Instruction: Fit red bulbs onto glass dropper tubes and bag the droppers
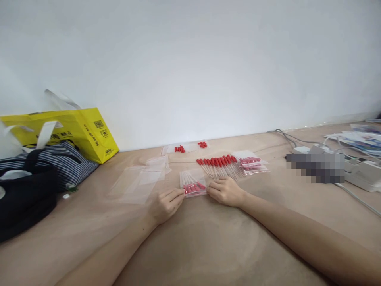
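Note:
A small clear zip bag (193, 177) lies on the table between my hands, with several red-bulbed droppers inside, bulbs toward me. My left hand (170, 201) pinches the bag's near left corner. At its right edge, the curled fingers of my right hand (226, 191) hold the other side. Just beyond my right hand is a row of loose droppers (218, 163), red bulbs pointing away and pale stems toward me. Filled bags of droppers (251, 162) are stacked to the right of that row. Flat clear bags (135, 184) spread out left of my hands.
Loose red bulbs (179, 149) rest on clear plastic near the wall (190, 71). A yellow bag (101, 139), a striped bag (74, 159) and a black bag (26, 202) stand left. Power strips with cables (364, 174) and printed sheets (361, 142) lie right.

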Demonstrator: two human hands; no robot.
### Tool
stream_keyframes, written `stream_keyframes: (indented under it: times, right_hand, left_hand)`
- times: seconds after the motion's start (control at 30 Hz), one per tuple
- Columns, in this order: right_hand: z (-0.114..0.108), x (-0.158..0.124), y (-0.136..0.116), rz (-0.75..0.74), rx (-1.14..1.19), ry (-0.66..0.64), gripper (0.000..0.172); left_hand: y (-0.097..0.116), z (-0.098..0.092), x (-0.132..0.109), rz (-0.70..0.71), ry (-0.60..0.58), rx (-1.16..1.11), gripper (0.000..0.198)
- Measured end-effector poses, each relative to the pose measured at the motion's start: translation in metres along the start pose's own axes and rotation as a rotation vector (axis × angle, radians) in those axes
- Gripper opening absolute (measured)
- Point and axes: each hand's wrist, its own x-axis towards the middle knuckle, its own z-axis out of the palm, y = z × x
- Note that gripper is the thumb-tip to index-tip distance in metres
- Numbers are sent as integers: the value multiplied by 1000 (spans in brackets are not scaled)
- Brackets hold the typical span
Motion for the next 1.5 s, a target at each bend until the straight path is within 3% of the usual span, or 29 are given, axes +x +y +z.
stream_keyframes:
  times: [0.2,0.47,0.77,1.1,1.33,1.5]
  right_hand:
    - [2,5,-2,-33,-7,29,29]
    - [1,9,-7,-12,20,88,26]
    - [1,8,-6,-31,36,168,19]
    - [1,2,-3,3,109,138,18]
    - [3,-1,0,61,139,94,21]
    - [1,-1,-5,199,238,63,20]
  left_hand:
    - [7,13,15,-54,89,-68,16]
    - [14,29,39,99,71,-44,14]
    - [9,23,27,212,161,33,10]
    - [-2,1,4,206,135,108,17]
    - [0,-5,3,103,140,62,8]
    - [6,-4,5,26,146,3,7]
